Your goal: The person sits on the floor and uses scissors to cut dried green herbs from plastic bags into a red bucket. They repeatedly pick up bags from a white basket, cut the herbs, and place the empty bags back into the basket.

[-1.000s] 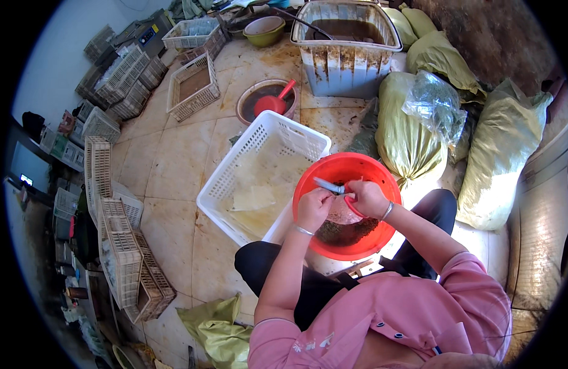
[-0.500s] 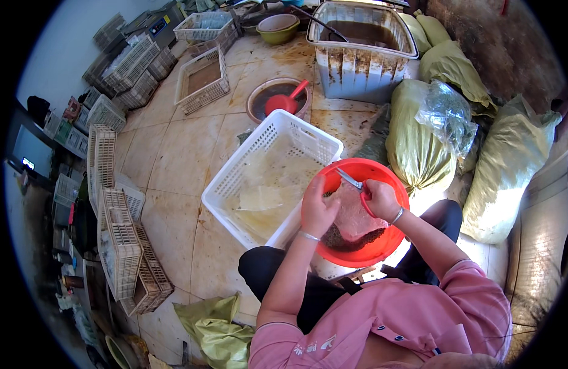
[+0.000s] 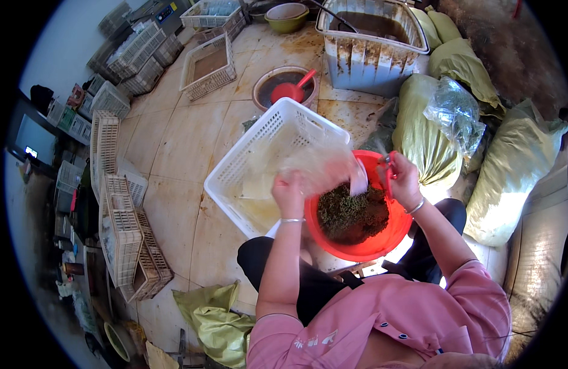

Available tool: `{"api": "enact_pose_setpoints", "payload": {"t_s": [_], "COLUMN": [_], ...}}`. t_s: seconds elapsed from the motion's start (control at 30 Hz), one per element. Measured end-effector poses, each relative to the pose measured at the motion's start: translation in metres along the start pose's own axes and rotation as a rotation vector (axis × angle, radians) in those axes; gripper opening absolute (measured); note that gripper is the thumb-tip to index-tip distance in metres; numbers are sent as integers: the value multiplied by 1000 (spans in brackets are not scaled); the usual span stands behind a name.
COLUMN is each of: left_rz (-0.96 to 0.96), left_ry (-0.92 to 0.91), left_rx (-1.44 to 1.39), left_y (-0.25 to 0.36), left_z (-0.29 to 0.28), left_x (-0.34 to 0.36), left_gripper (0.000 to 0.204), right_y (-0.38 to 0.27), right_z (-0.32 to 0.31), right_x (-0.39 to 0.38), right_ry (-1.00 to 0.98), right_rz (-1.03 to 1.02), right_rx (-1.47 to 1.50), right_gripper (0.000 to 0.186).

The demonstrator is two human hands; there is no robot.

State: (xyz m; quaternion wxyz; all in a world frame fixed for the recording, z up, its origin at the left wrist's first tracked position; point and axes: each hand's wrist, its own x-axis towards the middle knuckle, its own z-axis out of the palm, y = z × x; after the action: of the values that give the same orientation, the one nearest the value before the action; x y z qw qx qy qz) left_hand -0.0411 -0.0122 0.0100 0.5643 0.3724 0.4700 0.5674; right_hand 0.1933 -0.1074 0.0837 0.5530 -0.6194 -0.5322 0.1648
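Note:
My left hand (image 3: 288, 195) is closed on a pale, translucent sheet (image 3: 321, 167), smeared by motion, stretching between the white crate and the red basin. My right hand (image 3: 405, 182) grips scissors with red handles (image 3: 389, 165) above the basin's right rim; their blades are blurred. Below both hands is the red basin (image 3: 398, 230), holding dark greenish-brown granules (image 3: 351, 215). A whitish, smooth piece (image 3: 359, 179) stands in the granules at the far side; its kind is unclear. Left of the basin, the white perforated crate (image 3: 225, 206) contains flat, pale translucent sheets (image 3: 259, 184).
Beyond the crate stands a round tub of dark liquid (image 3: 259, 92) with a red ladle (image 3: 288, 92) in it. A large stained bin (image 3: 364, 67) is behind. Full yellowish sacks (image 3: 416, 132) line the right. Stacked plastic crates (image 3: 121, 227) stand left; a crumpled sack (image 3: 219, 326) lies near.
The sheet has swung from over the basin leftward in my left hand, uncovering the granules. My right hand has moved right and up with the scissors. The view has shifted slightly.

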Motion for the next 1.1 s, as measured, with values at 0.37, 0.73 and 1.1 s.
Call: {"api": "enact_pose_setpoints", "payload": {"t_s": [0.37,0.73,1.1], "left_rz": [-446,-40,-486], "left_ry": [127,147,-595], "left_rx": [-150,-216,100], "left_y": [-18,63,-10], "left_z": [-81,-102,14], "left_x": [13,-19,-115], "left_gripper": [34,26,33], "right_y": [31,40,6], "right_z": [-28,-29,19], "right_x": [-39,-64,-103], "right_ry": [-182,-515,-594], "right_rz": [-34,373,133], "right_rx": [-430,-523,-523], "right_gripper": [17,32,27]}}
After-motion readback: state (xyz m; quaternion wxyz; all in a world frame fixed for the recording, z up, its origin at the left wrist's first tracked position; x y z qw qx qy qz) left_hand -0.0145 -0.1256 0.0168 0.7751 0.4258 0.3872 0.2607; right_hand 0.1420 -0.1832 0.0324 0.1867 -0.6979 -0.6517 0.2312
